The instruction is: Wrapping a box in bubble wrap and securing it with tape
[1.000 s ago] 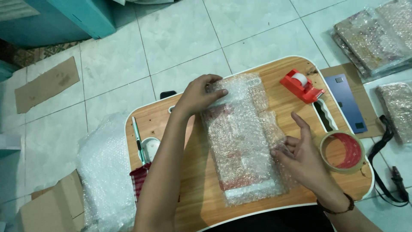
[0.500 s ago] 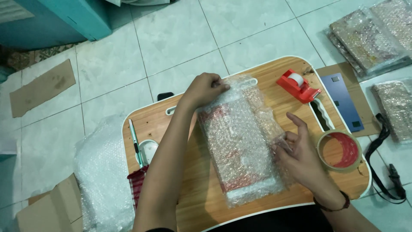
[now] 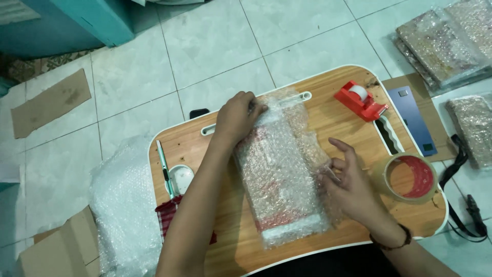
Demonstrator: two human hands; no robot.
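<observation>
Head view: the bubble-wrapped parcel (image 3: 279,177) on the bench (image 3: 328,110) is gripped at its far end by the left hand (image 3: 237,117); the right hand (image 3: 348,185), fingers spread, is pressed against its side.

Clear bubble-wrapped parcel (image 3: 279,179) showing red and white, red tape dispenser (image 3: 360,100), wood-grain tray table (image 3: 328,110)

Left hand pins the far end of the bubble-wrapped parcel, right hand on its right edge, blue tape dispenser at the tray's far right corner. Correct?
One thing is off: the tape dispenser is red, not blue, as the head view shows. The rest holds: the left hand presses the far end of the bubble-wrapped parcel, and the right hand sits at its right edge.
</observation>
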